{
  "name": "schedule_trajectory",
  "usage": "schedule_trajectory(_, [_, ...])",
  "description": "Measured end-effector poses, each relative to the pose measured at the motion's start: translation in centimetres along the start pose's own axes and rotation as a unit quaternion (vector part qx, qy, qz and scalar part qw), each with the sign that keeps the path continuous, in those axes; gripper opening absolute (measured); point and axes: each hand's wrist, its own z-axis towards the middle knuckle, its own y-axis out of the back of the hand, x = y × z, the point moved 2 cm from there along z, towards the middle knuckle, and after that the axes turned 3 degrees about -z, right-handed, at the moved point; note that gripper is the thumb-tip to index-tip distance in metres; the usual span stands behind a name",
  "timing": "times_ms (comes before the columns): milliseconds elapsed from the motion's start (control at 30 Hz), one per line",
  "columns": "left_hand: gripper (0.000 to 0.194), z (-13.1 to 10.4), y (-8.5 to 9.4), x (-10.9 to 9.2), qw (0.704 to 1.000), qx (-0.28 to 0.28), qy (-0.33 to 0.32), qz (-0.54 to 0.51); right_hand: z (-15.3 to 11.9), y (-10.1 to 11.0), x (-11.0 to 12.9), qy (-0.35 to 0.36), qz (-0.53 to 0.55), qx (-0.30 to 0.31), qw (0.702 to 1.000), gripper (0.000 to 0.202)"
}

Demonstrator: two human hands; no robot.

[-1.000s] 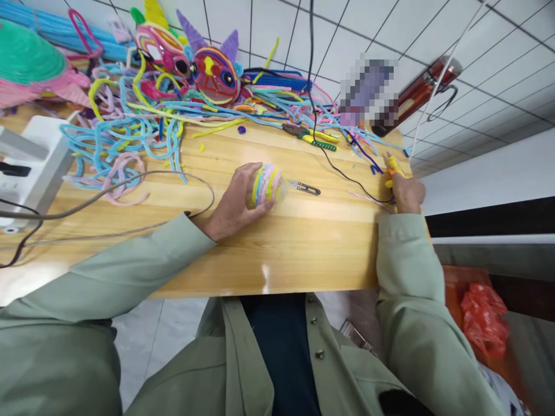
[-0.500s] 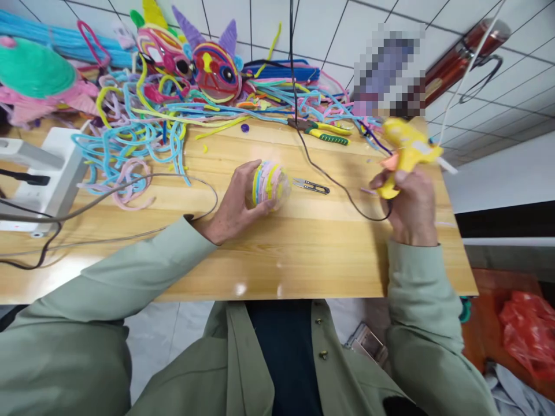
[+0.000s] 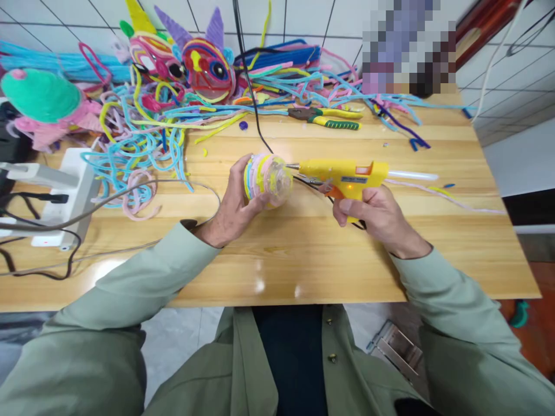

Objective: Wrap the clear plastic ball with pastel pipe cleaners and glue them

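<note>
My left hand (image 3: 236,205) is wrapped round a clear plastic bottle piece (image 3: 265,179) banded with pink, yellow and blue pipe cleaners. Its bare clear end faces right. In my right hand (image 3: 375,216) is a yellow hot glue gun (image 3: 342,173), its orange trigger under my fingers. The metal nozzle points left, right beside the clear end of the bottle piece; whether they touch I cannot tell. A clear glue stick (image 3: 414,175) sticks out of the gun's back. Small thread snips (image 3: 307,180) lie partly hidden behind the gun.
Pliers with yellow-green handles (image 3: 332,120) lie behind the gun. Tangled pipe cleaners (image 3: 139,147) and decorated masks (image 3: 208,69) line the back. A white power strip (image 3: 69,199) and cables are at left. A pink pipe cleaner (image 3: 446,199) lies at right.
My right hand has brought the glue gun left and levelled it, with its nozzle now by the bottle piece. My left hand keeps its hold, and the clear end shows more.
</note>
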Motion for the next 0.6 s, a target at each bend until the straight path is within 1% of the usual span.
schedule_trajectory(100, [0.089,0.2,0.3,0.0,1.000,0.016,-0.002,-0.019,-0.4,-0.3,-0.6,0.006,-0.015,0.024,1.000,0.044])
schedule_trajectory(233, [0.090,0.3,0.4,-0.1,0.999,0.025,-0.002,-0.046,-1.1,-0.6,-1.4,-0.007,-0.038,0.030,0.999,0.037])
schedule_trajectory(300, [0.089,0.3,0.4,0.0,0.998,0.030,-0.004,-0.052,-1.3,-0.9,-1.7,-0.009,-0.054,0.031,0.998,0.040])
schedule_trajectory(400, [0.086,0.4,0.4,0.0,0.998,0.029,-0.016,-0.055,-1.4,-1.2,-1.8,0.013,-0.081,0.030,0.996,0.046])
schedule_trajectory(600, [0.084,0.5,0.3,0.1,0.998,0.029,-0.024,-0.055,-1.2,-1.3,-1.8,0.044,-0.130,0.037,0.990,0.048])
